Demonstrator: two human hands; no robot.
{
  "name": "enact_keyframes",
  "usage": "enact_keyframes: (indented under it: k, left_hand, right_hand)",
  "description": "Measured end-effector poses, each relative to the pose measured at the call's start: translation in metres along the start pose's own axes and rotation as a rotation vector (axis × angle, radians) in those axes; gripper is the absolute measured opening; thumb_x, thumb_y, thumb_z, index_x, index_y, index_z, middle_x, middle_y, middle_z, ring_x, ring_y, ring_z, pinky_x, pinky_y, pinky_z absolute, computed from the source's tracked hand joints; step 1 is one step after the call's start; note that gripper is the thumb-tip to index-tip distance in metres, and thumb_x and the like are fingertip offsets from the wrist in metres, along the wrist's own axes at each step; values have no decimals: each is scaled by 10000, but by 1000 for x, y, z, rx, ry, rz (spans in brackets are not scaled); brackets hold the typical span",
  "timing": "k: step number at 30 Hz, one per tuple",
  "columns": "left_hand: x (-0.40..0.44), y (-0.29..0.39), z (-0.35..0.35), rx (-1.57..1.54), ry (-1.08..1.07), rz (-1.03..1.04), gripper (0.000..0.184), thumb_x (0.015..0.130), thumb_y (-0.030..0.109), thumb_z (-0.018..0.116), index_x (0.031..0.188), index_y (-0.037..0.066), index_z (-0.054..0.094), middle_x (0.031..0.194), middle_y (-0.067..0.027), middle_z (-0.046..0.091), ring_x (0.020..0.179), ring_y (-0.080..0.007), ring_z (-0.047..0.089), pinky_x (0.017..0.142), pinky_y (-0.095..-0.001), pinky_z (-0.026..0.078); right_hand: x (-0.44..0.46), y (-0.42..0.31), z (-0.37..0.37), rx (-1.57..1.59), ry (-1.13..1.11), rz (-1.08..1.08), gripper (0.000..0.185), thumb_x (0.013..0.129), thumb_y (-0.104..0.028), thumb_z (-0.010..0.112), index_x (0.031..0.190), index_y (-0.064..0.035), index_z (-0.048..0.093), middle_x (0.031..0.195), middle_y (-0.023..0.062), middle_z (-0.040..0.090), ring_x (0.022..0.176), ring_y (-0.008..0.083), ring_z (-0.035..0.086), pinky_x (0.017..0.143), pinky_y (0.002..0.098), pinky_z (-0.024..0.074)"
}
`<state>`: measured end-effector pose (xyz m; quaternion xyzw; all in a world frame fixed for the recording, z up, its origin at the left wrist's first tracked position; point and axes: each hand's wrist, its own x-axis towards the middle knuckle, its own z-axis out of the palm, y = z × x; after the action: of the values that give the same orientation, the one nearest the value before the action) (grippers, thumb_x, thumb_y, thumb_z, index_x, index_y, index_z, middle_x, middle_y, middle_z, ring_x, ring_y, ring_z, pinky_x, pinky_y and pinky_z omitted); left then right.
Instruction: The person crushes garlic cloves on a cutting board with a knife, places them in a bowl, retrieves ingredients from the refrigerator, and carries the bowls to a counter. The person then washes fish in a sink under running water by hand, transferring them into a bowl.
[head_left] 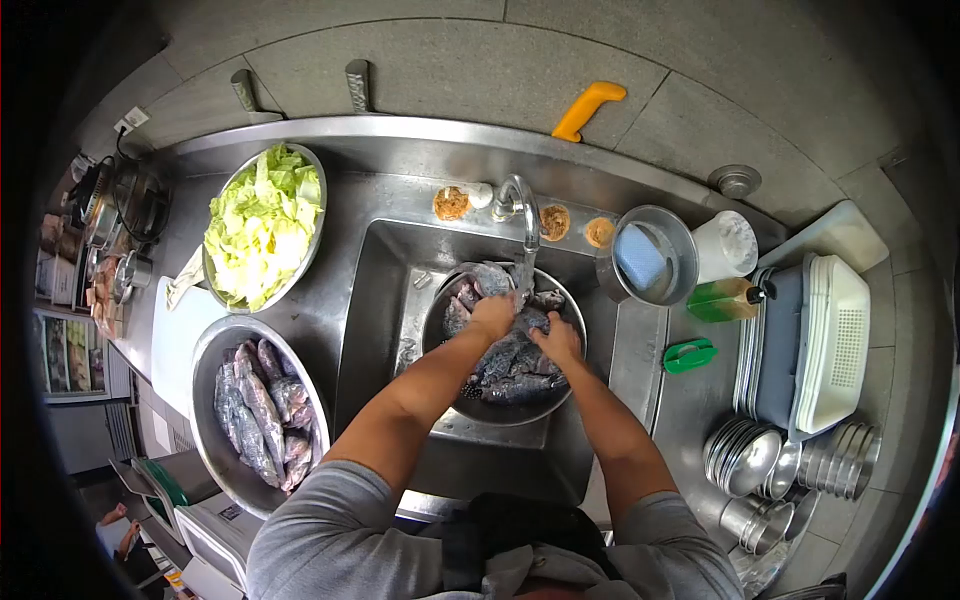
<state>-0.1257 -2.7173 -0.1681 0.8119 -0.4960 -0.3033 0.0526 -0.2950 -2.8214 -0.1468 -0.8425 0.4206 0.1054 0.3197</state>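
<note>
A metal bowl (432, 322) of dark, scaly fish (510, 360) sits in the steel sink (400, 245), under a faucet (517, 190) with water running from it. My left hand (492, 316) is closed on a fish near the stream, its fingertips partly hidden. Just to its right, my right hand (558, 338) grips the same fish or one touching it, thumb toward the middle of the bowl. Left of the sink, a second metal bowl (205, 385) holds several more fish.
Cut lettuce (262, 230) fills a bowl at back left, beside a white cutting board (172, 340). Right of the sink stand a round container (668, 290) with a blue sponge, a green-liquid bottle (722, 300), a green brush (690, 355), stacked trays (835, 340) and metal bowls (745, 460).
</note>
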Motion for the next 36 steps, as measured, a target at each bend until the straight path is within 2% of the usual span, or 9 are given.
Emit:
enact_keyframes:
  k: [4, 17, 24, 27, 30, 31, 32, 35, 36]
  left_hand:
    - [-8, 38, -35, 37, 300, 254, 259, 922, 225, 577, 1141, 94, 624, 941, -190, 719, 873, -409, 715, 755, -492, 586]
    - [-241, 7, -56, -432, 520, -52, 529, 737, 203, 831, 1217, 116, 624, 1093, -195, 704, 934, -389, 702, 844, -489, 558]
    - [-347, 12, -94, -519, 733, 171, 448, 712, 193, 829, 1125, 132, 666, 1000, -128, 680, 920, -383, 685, 788, -490, 552]
    - [-393, 0, -120, -517, 922, 201, 415, 714, 188, 832, 1081, 102, 658, 1000, -137, 653, 957, -378, 663, 804, -482, 533]
    - [-467, -22, -158, -608, 1067, 168, 447, 698, 178, 852, 1075, 80, 633, 977, -142, 619, 951, -378, 644, 794, -476, 514]
    - [-487, -33, -163, -614, 1138, 159, 467, 690, 174, 861, 1082, 75, 627, 971, -142, 610, 940, -378, 640, 786, -470, 511]
    - [-513, -42, -171, -651, 1193, 128, 466, 683, 170, 866, 1071, 69, 628, 959, -142, 612, 923, -377, 638, 781, -465, 505]
    - [-571, -76, -186, -668, 1361, 66, 444, 658, 160, 877, 1022, 45, 649, 898, -152, 641, 853, -360, 649, 761, -443, 503]
    - [-594, -82, -188, -694, 1367, 15, 446, 659, 160, 873, 1028, 44, 652, 904, -159, 652, 850, -352, 659, 760, -431, 513]
  right_hand:
    - [-11, 2, -12, 26, 66, 10, 654, 767, -453, 798, 1287, -99, 621, 1162, 236, 697, 1088, 441, 661, 936, 528, 523]
    - [-37, -141, -70, -152, 286, -443, 567, 718, -415, 855, 1200, -157, 704, 1084, 164, 739, 1029, 377, 699, 885, 474, 550]
    - [-81, -120, -93, -189, 335, -520, 641, 728, -370, 858, 1217, 0, 671, 1136, 245, 706, 1080, 413, 671, 939, 442, 514]
    - [-101, -106, -94, 149, 324, -538, 562, 779, -258, 867, 1208, 41, 662, 1114, 200, 732, 1013, 290, 711, 888, 388, 537]
    - [-69, -68, -102, 206, 392, -536, 624, 875, -402, 788, 1356, -47, 607, 1290, 146, 666, 1124, 349, 659, 988, 425, 504]
    - [-136, -126, -123, 246, 199, -158, 645, 926, -525, 681, 1403, -101, 587, 1334, 192, 636, 1179, 309, 621, 1050, 443, 461]
    - [-178, -159, -127, 246, 157, -202, 645, 926, -525, 681, 1403, -101, 587, 1334, 192, 636, 1179, 309, 621, 1050, 443, 461]
    - [-248, -219, -125, 618, 233, -308, 570, 974, -315, 695, 1444, -39, 528, 1395, 125, 567, 835, 238, 613, 660, 352, 540]
    - [-257, -238, -122, 714, 142, -444, 452, 978, -304, 691, 1320, -16, 625, 992, 109, 661, 679, 195, 555, 562, 336, 477]
